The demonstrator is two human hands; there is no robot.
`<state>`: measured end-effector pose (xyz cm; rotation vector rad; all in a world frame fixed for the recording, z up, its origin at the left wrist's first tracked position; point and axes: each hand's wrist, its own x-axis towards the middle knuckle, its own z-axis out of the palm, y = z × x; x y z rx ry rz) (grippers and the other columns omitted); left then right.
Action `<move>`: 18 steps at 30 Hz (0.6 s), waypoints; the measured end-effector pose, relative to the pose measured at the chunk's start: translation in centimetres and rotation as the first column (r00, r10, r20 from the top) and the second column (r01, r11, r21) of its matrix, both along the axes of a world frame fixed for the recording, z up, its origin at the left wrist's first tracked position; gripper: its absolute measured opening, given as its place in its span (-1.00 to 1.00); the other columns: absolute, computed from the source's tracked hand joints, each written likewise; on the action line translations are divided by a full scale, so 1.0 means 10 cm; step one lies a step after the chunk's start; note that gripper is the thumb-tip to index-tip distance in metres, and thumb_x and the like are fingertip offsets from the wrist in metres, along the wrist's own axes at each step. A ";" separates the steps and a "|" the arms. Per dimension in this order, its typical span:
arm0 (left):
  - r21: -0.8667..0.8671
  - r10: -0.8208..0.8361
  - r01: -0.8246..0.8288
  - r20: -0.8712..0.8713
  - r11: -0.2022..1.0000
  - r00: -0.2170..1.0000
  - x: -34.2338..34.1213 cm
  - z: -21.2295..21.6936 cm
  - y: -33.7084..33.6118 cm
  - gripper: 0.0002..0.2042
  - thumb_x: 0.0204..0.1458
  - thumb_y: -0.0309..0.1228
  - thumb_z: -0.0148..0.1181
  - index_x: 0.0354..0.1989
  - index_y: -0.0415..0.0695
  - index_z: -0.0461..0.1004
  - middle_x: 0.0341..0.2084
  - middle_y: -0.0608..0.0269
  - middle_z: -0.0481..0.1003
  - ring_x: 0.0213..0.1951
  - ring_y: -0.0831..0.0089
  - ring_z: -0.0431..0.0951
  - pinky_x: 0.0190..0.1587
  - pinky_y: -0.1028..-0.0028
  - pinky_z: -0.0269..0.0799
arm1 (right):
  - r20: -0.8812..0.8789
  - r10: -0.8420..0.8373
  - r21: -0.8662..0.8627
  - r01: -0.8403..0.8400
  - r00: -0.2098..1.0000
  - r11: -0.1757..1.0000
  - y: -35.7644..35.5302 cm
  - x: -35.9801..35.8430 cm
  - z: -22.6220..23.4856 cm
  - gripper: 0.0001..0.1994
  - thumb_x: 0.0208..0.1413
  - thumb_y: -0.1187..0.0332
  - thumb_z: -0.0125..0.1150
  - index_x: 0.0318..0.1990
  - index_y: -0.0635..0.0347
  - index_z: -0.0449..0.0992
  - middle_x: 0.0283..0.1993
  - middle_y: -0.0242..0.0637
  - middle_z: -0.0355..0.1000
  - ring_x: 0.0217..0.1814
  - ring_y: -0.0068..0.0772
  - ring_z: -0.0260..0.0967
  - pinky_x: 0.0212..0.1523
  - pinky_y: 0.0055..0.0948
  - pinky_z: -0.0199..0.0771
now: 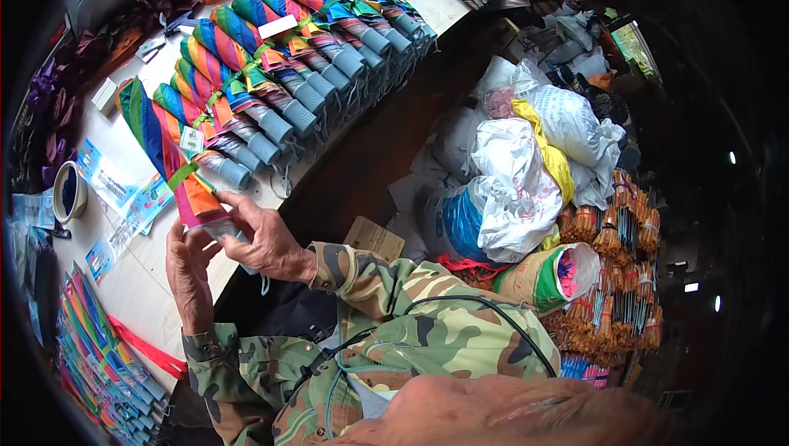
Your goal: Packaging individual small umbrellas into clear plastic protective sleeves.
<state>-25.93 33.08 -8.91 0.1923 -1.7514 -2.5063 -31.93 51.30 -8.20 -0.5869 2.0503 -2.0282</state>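
A pale table (160, 290) spans nine to twelve o'clock, bearing furled umbrellas (283, 56) at eleven. At ten slants a striped umbrella (168, 152), lower end pinched by the right hand (269, 238); the left hand (191, 273) half-curls beside it, whether gripping I cannot tell.

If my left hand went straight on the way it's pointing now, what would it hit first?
Probably the folded rainbow umbrella in your right hand, just ahead of your left hand; depth is unclear, so the two may be touching.
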 end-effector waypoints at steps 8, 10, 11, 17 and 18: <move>-0.122 0.117 -0.087 0.266 0.989 0.957 0.28 -0.06 -0.06 -0.72 0.34 -0.28 0.32 0.01 -0.21 0.46 -0.34 0.28 0.56 -0.36 0.46 0.59 -0.28 0.43 0.53 | -0.158 0.024 0.086 -0.011 0.987 0.996 0.03 -0.06 -0.01 -0.55 0.36 0.12 0.46 0.10 0.39 0.59 -0.12 0.04 0.66 -0.05 -0.18 0.71 0.00 -0.26 0.68; -0.447 0.073 0.065 0.285 0.892 0.956 0.38 0.01 0.08 -0.76 0.28 -0.36 0.35 -0.05 -0.21 0.45 -0.44 0.23 0.56 -0.43 0.43 0.58 -0.35 0.38 0.48 | 0.033 -0.012 -0.343 0.023 0.999 0.939 -0.09 -0.36 0.04 -0.47 0.35 0.10 0.49 0.27 0.26 0.49 -0.14 -0.19 0.65 -0.05 -0.22 0.70 -0.04 -0.33 0.70; -0.636 0.015 0.185 0.296 0.750 0.955 0.44 0.04 0.12 -0.77 0.26 -0.38 0.34 -0.07 -0.21 0.44 -0.49 0.19 0.56 -0.47 0.39 0.57 -0.36 0.35 0.46 | 0.074 0.074 -0.557 -0.020 0.994 0.830 -0.15 -0.47 0.14 -0.44 0.35 0.11 0.49 0.33 0.22 0.44 -0.13 -0.24 0.64 -0.05 -0.23 0.70 -0.05 -0.35 0.72; -0.645 -0.133 0.277 0.263 0.712 0.956 0.54 0.11 0.46 -0.50 0.14 -0.22 0.56 0.01 -0.27 0.41 -0.40 -0.02 0.66 -0.35 0.16 0.71 -0.25 0.19 0.56 | 0.348 0.439 -0.743 -0.042 0.829 0.668 0.05 -0.60 0.24 -0.48 0.31 0.31 0.41 0.35 0.17 0.38 -0.31 -0.29 0.55 -0.45 -0.39 0.57 -0.35 -0.26 0.67; -0.306 -0.211 0.276 0.231 0.911 0.950 0.57 0.10 0.45 -0.41 0.10 -0.14 0.59 0.08 -0.30 0.42 -0.36 0.01 0.67 -0.31 0.19 0.71 -0.21 0.22 0.59 | 0.336 0.523 -0.837 -0.005 0.783 0.547 0.07 -0.57 0.24 -0.57 0.32 0.39 0.22 0.30 0.22 0.40 -0.42 -0.33 0.43 -0.53 -0.41 0.48 -0.44 -0.27 0.60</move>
